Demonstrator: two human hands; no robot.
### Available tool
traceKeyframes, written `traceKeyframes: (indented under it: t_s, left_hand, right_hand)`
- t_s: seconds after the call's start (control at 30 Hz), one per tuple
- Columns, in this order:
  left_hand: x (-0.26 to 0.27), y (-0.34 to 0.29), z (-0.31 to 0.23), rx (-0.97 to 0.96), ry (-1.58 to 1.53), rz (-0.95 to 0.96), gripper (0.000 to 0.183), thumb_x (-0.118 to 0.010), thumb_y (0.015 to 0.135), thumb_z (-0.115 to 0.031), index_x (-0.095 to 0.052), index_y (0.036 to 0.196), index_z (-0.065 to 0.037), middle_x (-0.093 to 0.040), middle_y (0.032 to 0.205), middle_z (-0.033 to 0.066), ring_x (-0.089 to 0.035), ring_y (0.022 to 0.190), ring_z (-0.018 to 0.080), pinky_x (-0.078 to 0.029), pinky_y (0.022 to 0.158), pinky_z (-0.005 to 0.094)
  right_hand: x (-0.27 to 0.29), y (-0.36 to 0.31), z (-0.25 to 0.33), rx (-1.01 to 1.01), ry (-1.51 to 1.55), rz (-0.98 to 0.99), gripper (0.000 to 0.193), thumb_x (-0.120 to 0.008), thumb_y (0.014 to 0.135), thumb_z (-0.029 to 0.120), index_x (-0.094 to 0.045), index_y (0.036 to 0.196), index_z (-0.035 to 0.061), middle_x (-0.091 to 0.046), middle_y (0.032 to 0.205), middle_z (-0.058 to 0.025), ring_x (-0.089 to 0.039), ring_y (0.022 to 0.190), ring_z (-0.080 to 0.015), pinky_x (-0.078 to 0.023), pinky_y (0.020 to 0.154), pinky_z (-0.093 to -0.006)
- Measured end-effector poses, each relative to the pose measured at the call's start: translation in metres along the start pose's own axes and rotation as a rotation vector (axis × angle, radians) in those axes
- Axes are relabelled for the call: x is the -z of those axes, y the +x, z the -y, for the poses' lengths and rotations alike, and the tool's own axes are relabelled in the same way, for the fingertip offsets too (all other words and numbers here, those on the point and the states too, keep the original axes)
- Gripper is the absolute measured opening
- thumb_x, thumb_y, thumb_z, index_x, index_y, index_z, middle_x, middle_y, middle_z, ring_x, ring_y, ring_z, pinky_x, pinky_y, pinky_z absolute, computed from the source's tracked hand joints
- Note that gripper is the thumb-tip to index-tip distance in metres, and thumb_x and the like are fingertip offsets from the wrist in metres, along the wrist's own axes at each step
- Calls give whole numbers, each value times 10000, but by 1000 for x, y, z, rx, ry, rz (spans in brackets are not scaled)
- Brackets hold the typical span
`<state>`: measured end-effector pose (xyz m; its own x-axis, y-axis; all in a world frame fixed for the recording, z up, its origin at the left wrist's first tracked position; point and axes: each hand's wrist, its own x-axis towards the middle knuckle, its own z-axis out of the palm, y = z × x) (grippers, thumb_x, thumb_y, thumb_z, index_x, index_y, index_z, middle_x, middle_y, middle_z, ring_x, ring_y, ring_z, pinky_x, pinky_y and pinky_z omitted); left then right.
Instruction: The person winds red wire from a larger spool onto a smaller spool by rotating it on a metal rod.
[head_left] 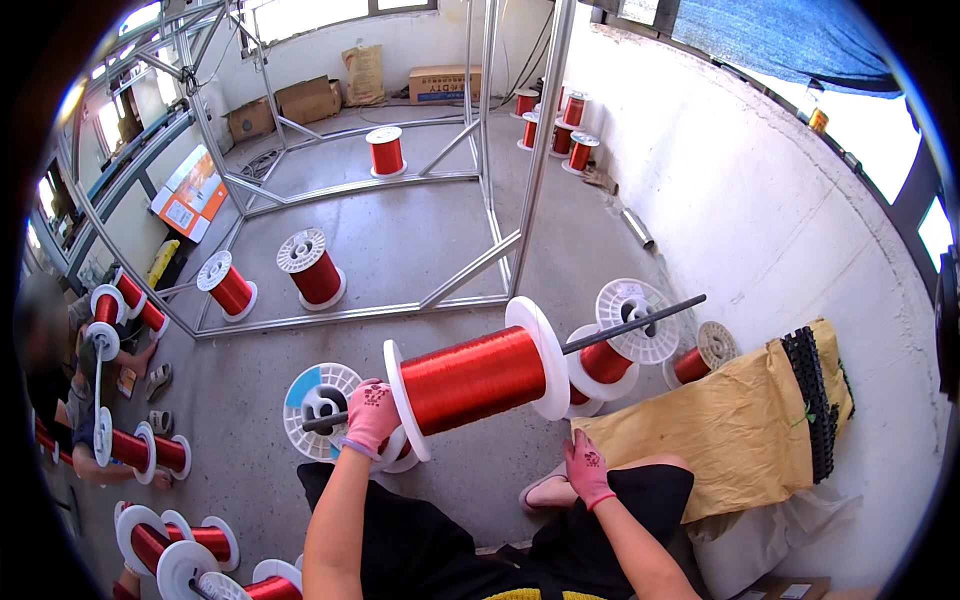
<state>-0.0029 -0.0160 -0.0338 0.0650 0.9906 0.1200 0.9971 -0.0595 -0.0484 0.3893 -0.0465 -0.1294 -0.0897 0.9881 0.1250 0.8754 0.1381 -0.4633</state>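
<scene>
The fingers of the left hand [370,415], in a pink glove, are wrapped tight around the near end of a dark rod [630,325] that runs through a large spool of red wire [475,378]. The right hand [588,470] rests loosely curled on the knee, holding nothing. The spool hangs above the floor [400,250], its long axis running from lower left up to the right, the rod's free end pointing past the white-flanged spools [635,320] beyond it. Held at one end only, the rod could dip and let the spool slide off onto those spools.
</scene>
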Motion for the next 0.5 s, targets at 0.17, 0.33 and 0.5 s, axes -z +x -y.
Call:
traceKeyframes:
  t_s: [0.17,0.33,0.5]
  left_hand:
    - [1,0,-1,-8,37,-35,169,-562,716,-217,-691,732,-109,-679,779,81,-648,806,192,-466,841,294]
    - [8,0,-4,-13,23,-13,180,-543,729,-214,-691,727,-111,-678,775,87,-650,784,189,-460,851,288]
    - [13,-1,-6,18,-17,-17,188,-535,734,-220,-691,716,-116,-678,762,83,-649,782,184,-457,851,284]
  right_hand:
    - [8,-4,10,-83,70,-14,392,-455,902,288,-484,1133,-28,-578,1049,-216,-550,968,-374,-443,820,-440]
    - [66,55,40,-251,291,-55,403,-416,932,283,-474,1211,-3,-571,1093,-239,-534,1037,-375,-430,863,-413]
    - [116,132,108,-66,576,-165,451,-461,923,330,-476,1220,-8,-592,1097,-192,-560,1041,-304,-423,878,-346]
